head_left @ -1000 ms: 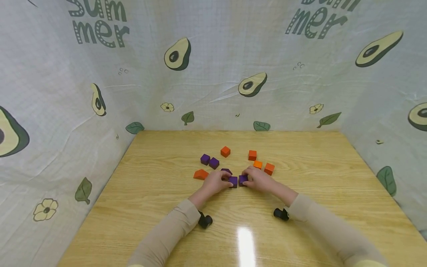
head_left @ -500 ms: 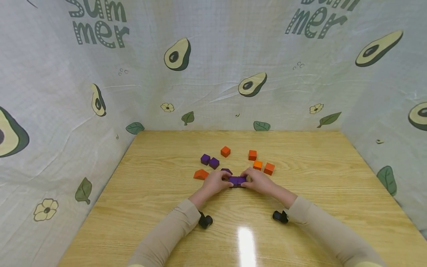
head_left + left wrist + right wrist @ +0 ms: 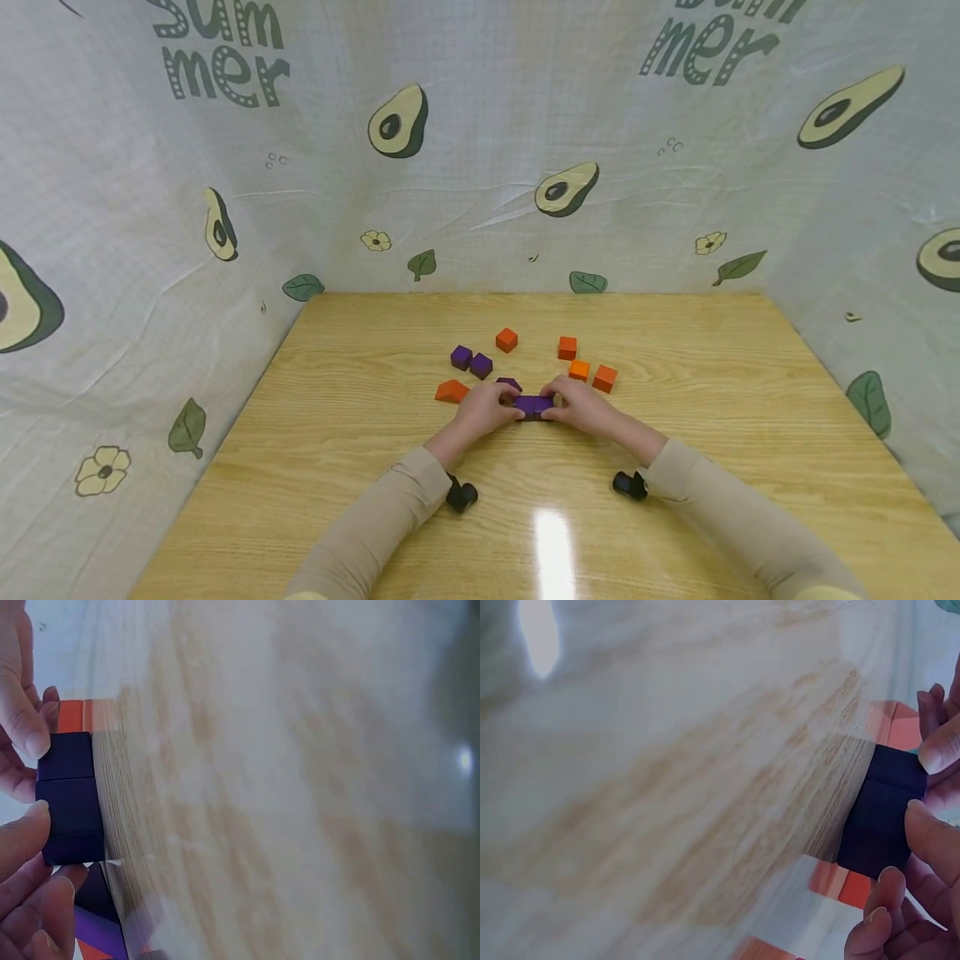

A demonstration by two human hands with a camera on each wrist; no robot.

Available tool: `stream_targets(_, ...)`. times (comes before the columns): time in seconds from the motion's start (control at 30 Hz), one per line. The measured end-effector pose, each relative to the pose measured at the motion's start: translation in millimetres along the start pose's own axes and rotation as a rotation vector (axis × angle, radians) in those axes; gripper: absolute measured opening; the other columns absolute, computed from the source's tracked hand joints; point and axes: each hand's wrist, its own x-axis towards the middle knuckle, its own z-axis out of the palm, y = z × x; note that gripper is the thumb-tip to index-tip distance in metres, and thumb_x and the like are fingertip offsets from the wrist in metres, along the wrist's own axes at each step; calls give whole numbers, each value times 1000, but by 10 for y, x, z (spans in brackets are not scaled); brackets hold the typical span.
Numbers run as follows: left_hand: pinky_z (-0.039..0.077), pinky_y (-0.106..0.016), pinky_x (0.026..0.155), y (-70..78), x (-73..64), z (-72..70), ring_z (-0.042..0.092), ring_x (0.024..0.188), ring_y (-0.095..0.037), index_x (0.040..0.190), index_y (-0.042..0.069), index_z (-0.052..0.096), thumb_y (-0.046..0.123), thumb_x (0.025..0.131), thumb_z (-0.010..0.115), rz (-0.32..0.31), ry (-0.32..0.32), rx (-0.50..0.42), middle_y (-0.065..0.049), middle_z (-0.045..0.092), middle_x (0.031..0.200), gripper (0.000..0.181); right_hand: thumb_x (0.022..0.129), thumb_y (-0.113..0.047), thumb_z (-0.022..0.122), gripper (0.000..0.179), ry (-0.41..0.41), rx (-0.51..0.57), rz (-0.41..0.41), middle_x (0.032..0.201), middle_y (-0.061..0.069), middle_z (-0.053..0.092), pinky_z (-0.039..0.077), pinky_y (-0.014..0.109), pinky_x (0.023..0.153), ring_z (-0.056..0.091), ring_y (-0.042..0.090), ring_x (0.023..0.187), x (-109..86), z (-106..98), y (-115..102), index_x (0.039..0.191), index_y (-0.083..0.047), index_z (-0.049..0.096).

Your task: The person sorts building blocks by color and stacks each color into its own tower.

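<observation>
Two purple cubes lie side by side on the wooden table, their faces touching. My left hand pinches the left purple cube between thumb and fingers. On the other side, my right hand pinches the right purple cube in the same way. In the left wrist view the cubes form one row, the left one against the right one. Just behind my left fingers sits a purple wedge-like block, partly hidden by the hand.
A red-orange wedge-like block lies left of my left hand. Two more purple cubes stand behind it. Several orange and red cubes are spread at the back, some close to my right hand. Patterned cloth hangs behind the table.
My right hand has moved left with its purple cube, and the gap between the two cubes has shut. The left hand and its cube have stayed in place.
</observation>
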Motion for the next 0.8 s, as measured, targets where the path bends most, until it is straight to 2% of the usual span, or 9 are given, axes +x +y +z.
stream_targets(0.33, 47, -31, 80, 16, -4, -1, 60, 94, -16, 108, 16, 68, 29, 79, 71, 2, 3, 19, 1, 68, 100, 32, 83, -19, 68, 27, -29, 11, 19, 96, 7, 60, 44, 28, 72, 53, 20, 81, -1, -20, 5, 103, -2, 63)
stream_targets(0.8, 47, -31, 79, -1, -10, -7, 59, 92, -15, 108, 14, 67, 29, 79, 72, 17, 1, 6, 0, 67, 99, 33, 82, -19, 69, 27, -14, -16, 24, 95, 8, 61, 45, 30, 72, 54, 20, 81, 19, -20, -17, 102, -2, 65)
